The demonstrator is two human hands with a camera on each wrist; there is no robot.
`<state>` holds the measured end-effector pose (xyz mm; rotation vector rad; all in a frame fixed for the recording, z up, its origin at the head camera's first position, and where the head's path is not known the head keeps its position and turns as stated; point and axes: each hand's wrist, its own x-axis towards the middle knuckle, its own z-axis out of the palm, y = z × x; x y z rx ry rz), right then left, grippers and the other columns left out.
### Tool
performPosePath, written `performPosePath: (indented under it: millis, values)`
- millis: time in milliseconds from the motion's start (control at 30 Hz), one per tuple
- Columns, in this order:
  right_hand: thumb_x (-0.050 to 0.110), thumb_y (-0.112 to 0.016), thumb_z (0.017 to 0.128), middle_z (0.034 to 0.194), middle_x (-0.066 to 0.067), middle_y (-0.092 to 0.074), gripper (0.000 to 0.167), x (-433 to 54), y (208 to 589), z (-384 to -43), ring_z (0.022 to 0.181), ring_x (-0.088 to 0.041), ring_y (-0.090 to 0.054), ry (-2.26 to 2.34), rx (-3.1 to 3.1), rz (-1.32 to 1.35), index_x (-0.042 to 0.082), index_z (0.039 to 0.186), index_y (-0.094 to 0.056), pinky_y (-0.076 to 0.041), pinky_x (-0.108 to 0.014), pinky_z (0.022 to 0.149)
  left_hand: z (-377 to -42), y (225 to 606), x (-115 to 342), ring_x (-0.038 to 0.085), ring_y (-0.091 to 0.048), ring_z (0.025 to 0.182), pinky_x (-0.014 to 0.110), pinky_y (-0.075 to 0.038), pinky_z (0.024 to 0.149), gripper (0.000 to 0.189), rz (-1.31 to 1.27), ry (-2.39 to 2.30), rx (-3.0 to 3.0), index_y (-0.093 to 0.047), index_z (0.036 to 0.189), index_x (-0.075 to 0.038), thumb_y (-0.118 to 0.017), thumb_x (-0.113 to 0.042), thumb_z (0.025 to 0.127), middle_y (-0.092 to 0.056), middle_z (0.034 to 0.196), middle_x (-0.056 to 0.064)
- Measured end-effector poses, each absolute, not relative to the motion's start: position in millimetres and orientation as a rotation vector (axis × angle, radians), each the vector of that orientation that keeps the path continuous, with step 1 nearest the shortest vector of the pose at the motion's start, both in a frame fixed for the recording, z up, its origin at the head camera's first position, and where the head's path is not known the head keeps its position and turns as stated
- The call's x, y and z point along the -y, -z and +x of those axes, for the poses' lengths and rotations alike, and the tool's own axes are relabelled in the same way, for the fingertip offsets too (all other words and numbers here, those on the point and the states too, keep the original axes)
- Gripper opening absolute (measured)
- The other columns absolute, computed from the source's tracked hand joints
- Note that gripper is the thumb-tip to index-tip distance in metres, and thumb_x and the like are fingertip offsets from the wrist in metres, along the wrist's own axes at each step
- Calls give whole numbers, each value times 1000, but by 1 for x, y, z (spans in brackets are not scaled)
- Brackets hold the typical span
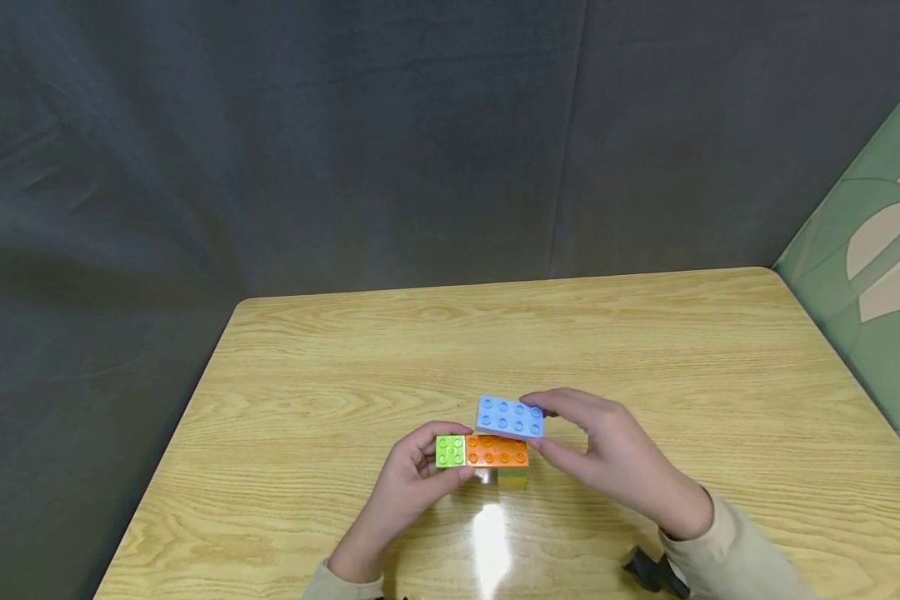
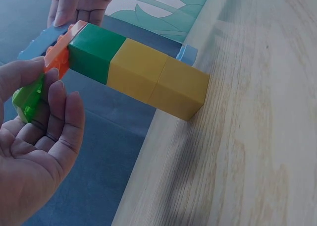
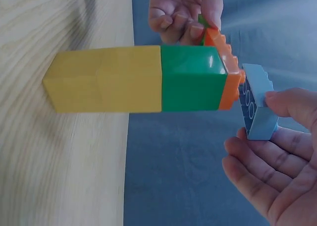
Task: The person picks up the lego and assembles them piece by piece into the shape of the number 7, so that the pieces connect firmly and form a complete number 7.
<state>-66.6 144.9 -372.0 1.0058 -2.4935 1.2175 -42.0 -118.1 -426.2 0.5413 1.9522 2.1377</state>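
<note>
A tower of toy building bricks stands on the table, with two yellow bricks (image 2: 158, 80) below, a dark green one (image 3: 193, 77) above them and an orange brick (image 1: 497, 451) across the top. A bright green brick (image 1: 450, 451) adjoins the orange one's left end. My left hand (image 1: 416, 473) pinches the orange brick near that end between thumb and finger. Thumb and fingers of my right hand (image 1: 607, 437) hold a light blue brick (image 1: 510, 418) by its right end. It is slightly tilted, studs up, just above the orange brick's far side; the right wrist view shows a gap between them.
Another light blue piece (image 2: 187, 54) sits on the wooden table (image 1: 307, 358) beyond the tower. A black object (image 1: 652, 573) is beside the right sleeve. Dark cloth (image 1: 420, 150) hangs behind the table, and a green leaf-patterned panel (image 1: 870, 275) borders its right side.
</note>
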Motion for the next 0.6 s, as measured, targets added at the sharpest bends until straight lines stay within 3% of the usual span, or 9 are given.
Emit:
performPosePath:
  millis: [600]
  values:
    - [11,-78,83,109,6,-68,38,-125,378,-65,96,-9,-64,-1227,2467,1139,13,119,-67,-56,-32,76,-42,426,119,19,-68,95,26,-57,75,40,574,-2145,-1930,-53,123,12,-67,6,86,-63,115,29]
